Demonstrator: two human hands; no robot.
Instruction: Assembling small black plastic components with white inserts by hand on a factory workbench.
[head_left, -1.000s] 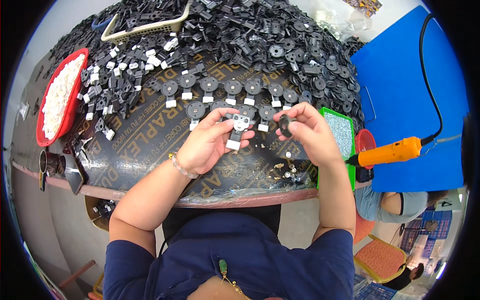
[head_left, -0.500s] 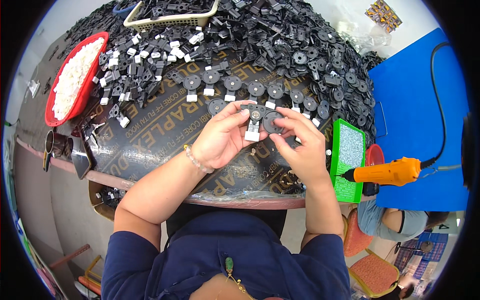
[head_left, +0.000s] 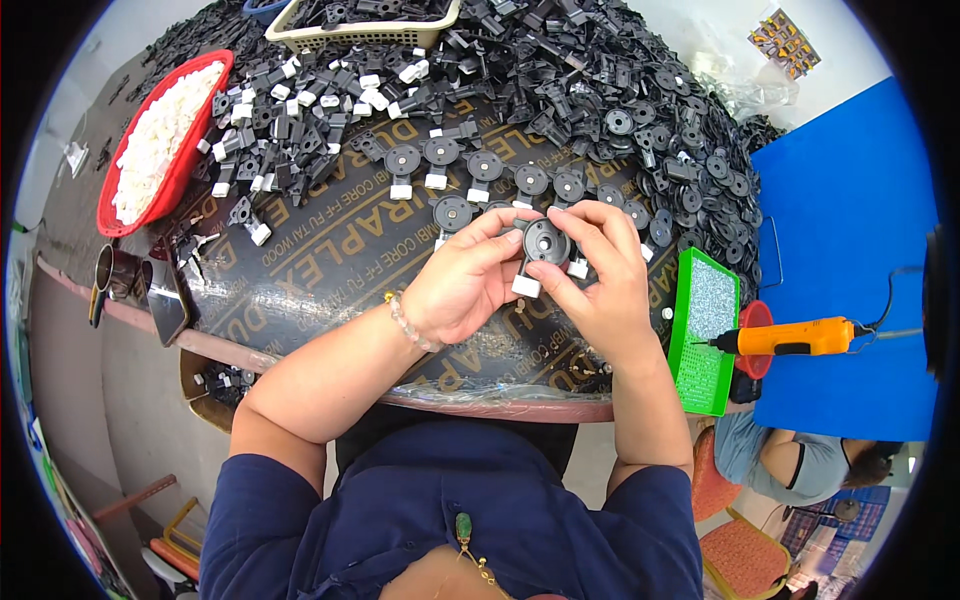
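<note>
Above the table's front half, my left hand (head_left: 450, 290) pinches a black plastic bracket with a white block (head_left: 525, 286) at its lower end. My right hand (head_left: 610, 290) grips a round black disc (head_left: 546, 243), which now lies over the bracket's upper part; thumb and fingers hold its edge. Whether the disc is fixed or only resting there, I cannot tell. Just beyond my hands, several similar disc-and-bracket pieces (head_left: 485, 168) with white ends stand in a curved row on the dark printed tabletop (head_left: 330, 270).
Loose black parts (head_left: 570, 80) heap across the back. A red basket (head_left: 222, 85) of white blocks stands left, a beige basket (head_left: 435, 35) behind. To the right are a green tray (head_left: 730, 385) of small metal pieces, an orange electric screwdriver (head_left: 800, 337), a blue panel (head_left: 850, 230) and another person (head_left: 800, 465).
My right hand has moved the disc from beside the bracket to the left, onto it, and the disc now covers the bracket's middle. The whole view has shifted slightly.
</note>
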